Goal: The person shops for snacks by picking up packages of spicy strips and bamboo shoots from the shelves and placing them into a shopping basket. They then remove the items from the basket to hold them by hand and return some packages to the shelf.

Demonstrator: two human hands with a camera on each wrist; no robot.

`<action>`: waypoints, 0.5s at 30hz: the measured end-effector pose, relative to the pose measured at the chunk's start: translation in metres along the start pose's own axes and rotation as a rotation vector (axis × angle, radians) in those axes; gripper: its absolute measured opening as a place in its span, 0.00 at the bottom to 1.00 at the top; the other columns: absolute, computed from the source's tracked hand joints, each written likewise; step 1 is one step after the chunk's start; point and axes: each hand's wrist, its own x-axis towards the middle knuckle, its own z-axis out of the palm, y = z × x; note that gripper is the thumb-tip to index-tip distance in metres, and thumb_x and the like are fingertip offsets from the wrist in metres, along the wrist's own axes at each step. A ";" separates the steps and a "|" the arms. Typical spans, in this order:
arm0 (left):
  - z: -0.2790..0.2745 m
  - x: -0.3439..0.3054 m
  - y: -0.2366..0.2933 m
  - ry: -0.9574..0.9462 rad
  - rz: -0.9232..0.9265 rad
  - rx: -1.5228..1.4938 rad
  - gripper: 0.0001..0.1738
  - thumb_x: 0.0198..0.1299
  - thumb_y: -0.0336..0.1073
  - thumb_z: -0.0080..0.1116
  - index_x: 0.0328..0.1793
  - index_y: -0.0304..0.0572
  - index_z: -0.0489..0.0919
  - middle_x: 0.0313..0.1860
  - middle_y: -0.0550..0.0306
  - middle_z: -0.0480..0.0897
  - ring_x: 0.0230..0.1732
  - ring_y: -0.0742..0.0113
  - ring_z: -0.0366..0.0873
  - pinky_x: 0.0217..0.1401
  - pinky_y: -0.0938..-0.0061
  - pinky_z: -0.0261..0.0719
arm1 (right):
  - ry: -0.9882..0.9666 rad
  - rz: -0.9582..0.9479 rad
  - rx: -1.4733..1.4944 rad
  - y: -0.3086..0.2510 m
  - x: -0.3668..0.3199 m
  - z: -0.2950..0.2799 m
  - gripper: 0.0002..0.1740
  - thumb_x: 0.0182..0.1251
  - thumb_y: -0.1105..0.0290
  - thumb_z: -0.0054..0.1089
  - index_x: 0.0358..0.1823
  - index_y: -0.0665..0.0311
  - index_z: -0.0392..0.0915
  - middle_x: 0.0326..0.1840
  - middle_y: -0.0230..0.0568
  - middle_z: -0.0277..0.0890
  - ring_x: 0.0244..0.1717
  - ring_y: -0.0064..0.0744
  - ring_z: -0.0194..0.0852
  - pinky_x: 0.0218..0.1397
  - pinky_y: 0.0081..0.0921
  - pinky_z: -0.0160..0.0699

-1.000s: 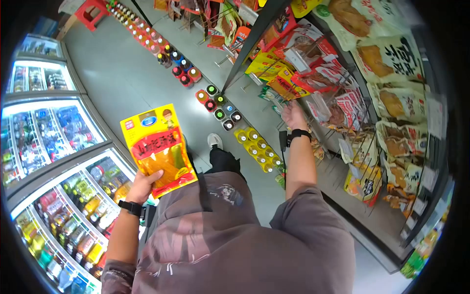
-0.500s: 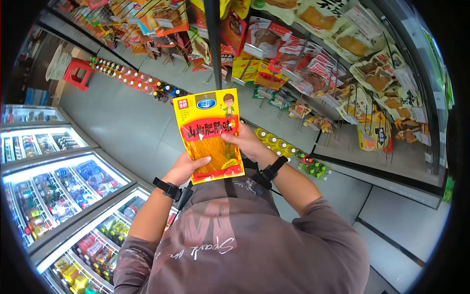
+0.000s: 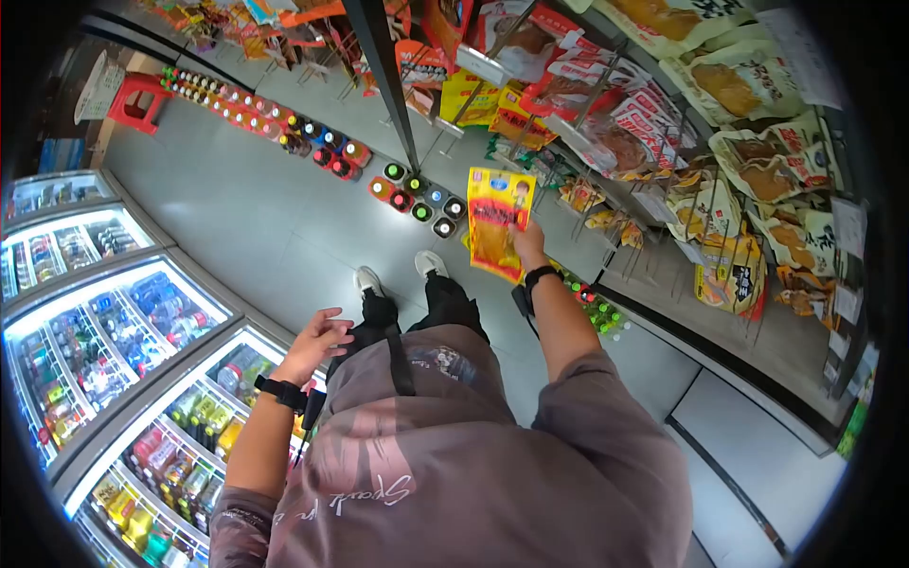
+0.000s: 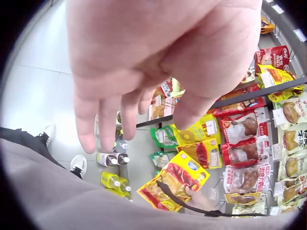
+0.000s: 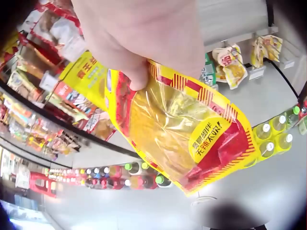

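Observation:
A flat yellow-and-red snack packet (image 3: 492, 225) with a clear window over an orange strip-like food is held at its edge by my right hand (image 3: 531, 248), out in front and toward the rack. In the right wrist view the thumb lies over the packet (image 5: 168, 134) near its top part. My left hand (image 3: 320, 346) hangs in front of my waist with its fingers extended and nothing in it. From the left wrist view, the left palm (image 4: 158, 52) faces the camera, and the packet (image 4: 175, 179) shows beyond it.
Wall racks hold red bags of meat (image 3: 606, 142), yellow packets (image 3: 469, 97) and pale bags (image 3: 729, 80) on metal hooks. Bottles (image 3: 421, 213) stand in rows on the floor below. Lit drinks fridges (image 3: 114, 331) line the left side. A red stool (image 3: 139, 102) stands far off.
A second ago the left hand held the packet while the right was at the rack. Both hands then held it; now the left has let go and the right has carried it rackward.

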 end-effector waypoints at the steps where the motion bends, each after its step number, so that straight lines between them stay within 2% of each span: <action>1: 0.001 -0.001 -0.004 0.038 -0.028 0.005 0.29 0.67 0.41 0.54 0.71 0.42 0.60 0.61 0.50 0.74 0.57 0.61 0.75 0.59 0.66 0.74 | -0.016 0.007 -0.007 0.006 0.013 0.004 0.14 0.58 0.68 0.66 0.45 0.63 0.80 0.39 0.48 0.83 0.44 0.45 0.82 0.48 0.34 0.76; 3: 0.003 -0.001 -0.010 0.069 -0.037 0.001 0.29 0.66 0.41 0.54 0.70 0.42 0.61 0.59 0.51 0.75 0.55 0.62 0.77 0.57 0.66 0.75 | 0.058 0.030 0.060 0.012 0.035 0.009 0.12 0.61 0.72 0.64 0.46 0.65 0.79 0.38 0.40 0.83 0.38 0.30 0.80 0.45 0.28 0.75; 5: 0.005 -0.001 -0.016 0.096 -0.043 -0.040 0.25 0.67 0.38 0.53 0.68 0.42 0.63 0.58 0.52 0.76 0.52 0.63 0.78 0.54 0.68 0.77 | 0.032 -0.011 0.121 0.007 0.037 0.006 0.12 0.61 0.73 0.63 0.47 0.65 0.79 0.39 0.39 0.83 0.39 0.29 0.79 0.46 0.28 0.75; 7: 0.005 0.001 -0.021 0.092 -0.044 -0.043 0.26 0.67 0.39 0.54 0.68 0.42 0.63 0.58 0.51 0.76 0.52 0.63 0.78 0.55 0.68 0.76 | 0.010 -0.056 0.185 0.009 0.042 0.005 0.12 0.62 0.73 0.62 0.47 0.66 0.79 0.39 0.38 0.83 0.39 0.28 0.79 0.46 0.27 0.75; 9: 0.004 0.001 -0.024 0.089 -0.044 -0.049 0.27 0.66 0.40 0.54 0.69 0.42 0.63 0.58 0.51 0.76 0.53 0.63 0.78 0.56 0.68 0.76 | 0.037 -0.127 0.212 0.020 0.042 0.008 0.12 0.60 0.73 0.63 0.46 0.64 0.80 0.37 0.43 0.83 0.39 0.37 0.81 0.47 0.30 0.75; 11: 0.006 0.002 -0.025 0.091 -0.050 -0.045 0.25 0.67 0.39 0.53 0.67 0.42 0.64 0.58 0.52 0.76 0.53 0.63 0.77 0.55 0.69 0.76 | 0.031 -0.111 0.271 0.014 0.040 0.005 0.12 0.61 0.73 0.62 0.46 0.66 0.79 0.39 0.41 0.83 0.39 0.34 0.81 0.46 0.29 0.75; 13: 0.007 0.003 -0.026 0.096 -0.048 -0.059 0.24 0.67 0.38 0.52 0.67 0.42 0.65 0.57 0.52 0.76 0.53 0.63 0.77 0.55 0.69 0.76 | 0.056 0.004 0.446 0.008 0.040 0.004 0.12 0.62 0.73 0.62 0.48 0.67 0.78 0.39 0.38 0.82 0.39 0.29 0.79 0.46 0.28 0.75; 15: 0.006 0.003 -0.028 0.099 -0.050 -0.066 0.23 0.67 0.38 0.51 0.66 0.42 0.65 0.57 0.52 0.76 0.52 0.63 0.77 0.55 0.69 0.76 | 0.016 -0.026 0.494 0.001 0.045 0.003 0.12 0.63 0.73 0.62 0.48 0.67 0.78 0.40 0.37 0.82 0.39 0.28 0.78 0.46 0.27 0.74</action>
